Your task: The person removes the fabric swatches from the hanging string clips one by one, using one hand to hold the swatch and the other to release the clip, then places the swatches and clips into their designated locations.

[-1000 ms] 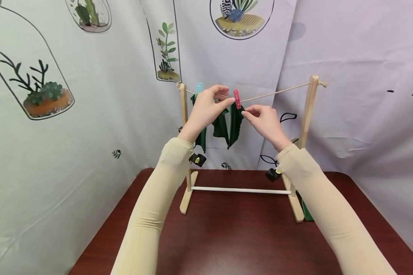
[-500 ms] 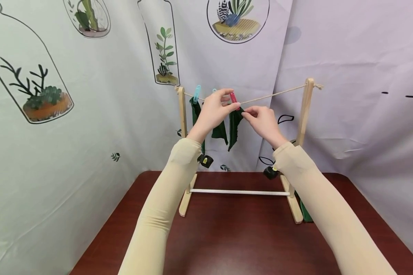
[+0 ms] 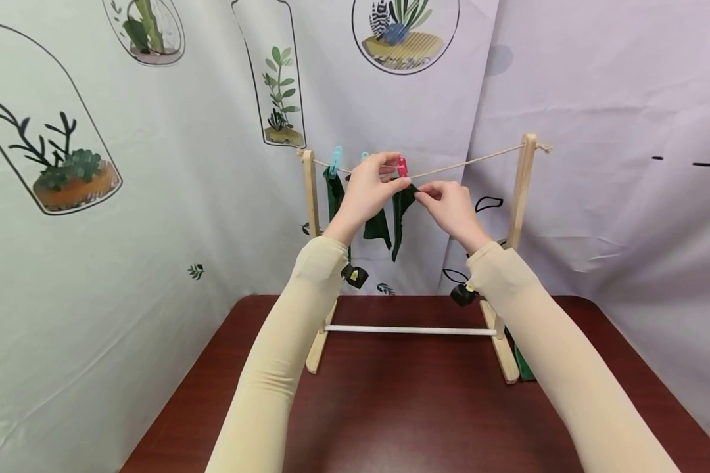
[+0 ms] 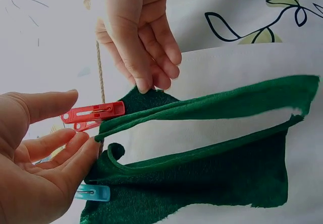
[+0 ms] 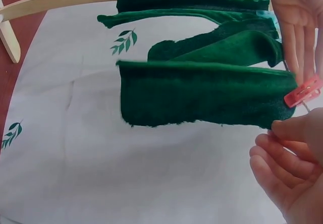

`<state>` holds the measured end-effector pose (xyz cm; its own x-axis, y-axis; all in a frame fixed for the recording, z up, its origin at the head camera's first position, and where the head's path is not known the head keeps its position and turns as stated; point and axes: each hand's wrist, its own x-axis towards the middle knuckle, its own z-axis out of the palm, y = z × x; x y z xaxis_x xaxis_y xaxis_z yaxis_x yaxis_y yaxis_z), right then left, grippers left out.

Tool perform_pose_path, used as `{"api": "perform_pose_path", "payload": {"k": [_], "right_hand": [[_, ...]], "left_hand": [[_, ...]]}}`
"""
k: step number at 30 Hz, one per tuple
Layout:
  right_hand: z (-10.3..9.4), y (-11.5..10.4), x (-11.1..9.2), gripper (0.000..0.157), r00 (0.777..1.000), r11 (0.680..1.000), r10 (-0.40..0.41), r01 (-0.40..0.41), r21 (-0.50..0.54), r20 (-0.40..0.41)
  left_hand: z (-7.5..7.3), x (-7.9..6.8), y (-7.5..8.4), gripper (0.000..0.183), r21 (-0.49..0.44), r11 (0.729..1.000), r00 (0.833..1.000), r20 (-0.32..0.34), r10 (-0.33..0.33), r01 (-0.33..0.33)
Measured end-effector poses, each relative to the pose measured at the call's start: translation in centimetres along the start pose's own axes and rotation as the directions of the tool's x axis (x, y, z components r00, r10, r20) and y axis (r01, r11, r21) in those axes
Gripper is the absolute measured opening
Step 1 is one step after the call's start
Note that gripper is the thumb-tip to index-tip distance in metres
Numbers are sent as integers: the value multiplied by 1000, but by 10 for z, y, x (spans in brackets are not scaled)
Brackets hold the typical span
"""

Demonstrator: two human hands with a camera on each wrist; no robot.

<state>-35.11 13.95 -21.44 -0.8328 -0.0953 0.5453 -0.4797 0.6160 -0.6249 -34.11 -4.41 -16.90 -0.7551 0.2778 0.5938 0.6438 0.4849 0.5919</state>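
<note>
A red clothespin [image 3: 402, 167] clips a dark green cloth [image 5: 207, 95] to a rope line [image 3: 467, 161]. Around the clothespin is my left hand [image 3: 368, 187]; in the left wrist view its thumb stands apart from the handles, and a fingertip touches the cloth edge. Just right of the clip, my right hand [image 3: 452, 209] pinches the cloth's upper corner between thumb and fingers. To the left, more green cloth [image 3: 377, 226] hangs from light blue clothespins [image 3: 336, 161], partly hidden by my left hand and forearm.
The line runs between two wooden posts [image 3: 519, 197] joined low down by a white bar [image 3: 411, 330]. Behind the right foot lies a green cloth [image 3: 525, 366] on the dark red table [image 3: 414, 401]. A printed curtain [image 3: 213, 197] hangs behind.
My left hand has shifted slightly right, closer around the red clothespin. The clothespin tilted, then came back more upright. My right hand keeps its hold on the cloth corner.
</note>
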Motion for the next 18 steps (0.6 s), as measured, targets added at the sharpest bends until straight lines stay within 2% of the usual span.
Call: {"api": "perform_pose_path", "payload": {"k": [12, 18], "right_hand": [[-3, -3, -4, 31, 1000, 1000, 7, -7, -17, -3], [-4, -2, -7, 30, 1000, 1000, 1, -1, -22, -2]], "left_hand": [[2, 5, 3, 57, 2, 1000, 999, 25, -27, 27], [3, 5, 3, 53, -12, 1000, 1000, 21, -5, 5]]}}
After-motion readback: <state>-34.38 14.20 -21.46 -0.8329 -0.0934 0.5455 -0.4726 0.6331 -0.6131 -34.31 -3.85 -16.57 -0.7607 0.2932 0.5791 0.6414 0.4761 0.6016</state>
